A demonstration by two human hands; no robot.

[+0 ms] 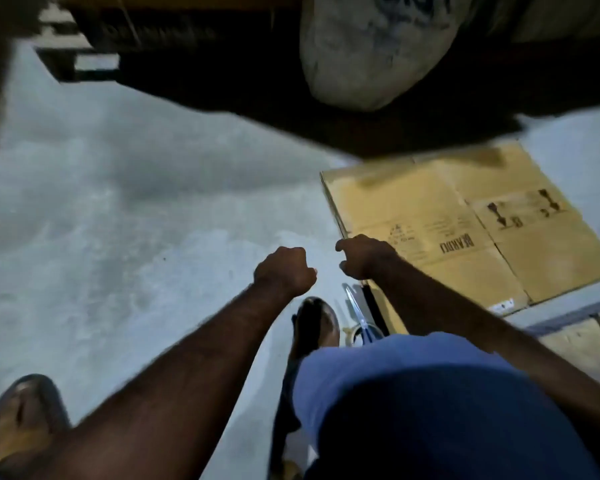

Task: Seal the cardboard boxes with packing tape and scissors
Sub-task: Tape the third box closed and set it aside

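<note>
While the flattened box [447,220] is lying unfolded on the floor [118,220], the right grip [364,256] is hovering over its near corner, half-curled, finger and thumb apart and holding nothing. The left grip [284,271] is hanging just beside it, closed in an empty fist. The scissors [355,306] are lying on the floor against the box's edge, near a foot [317,323]; a pale ring below them may be the tape roll [352,332], though it is partly hidden. The step is probably calling for both grips on the cardboard edge, lifting it, squaring the flaps first, and stepping clear of the blades.
</note>
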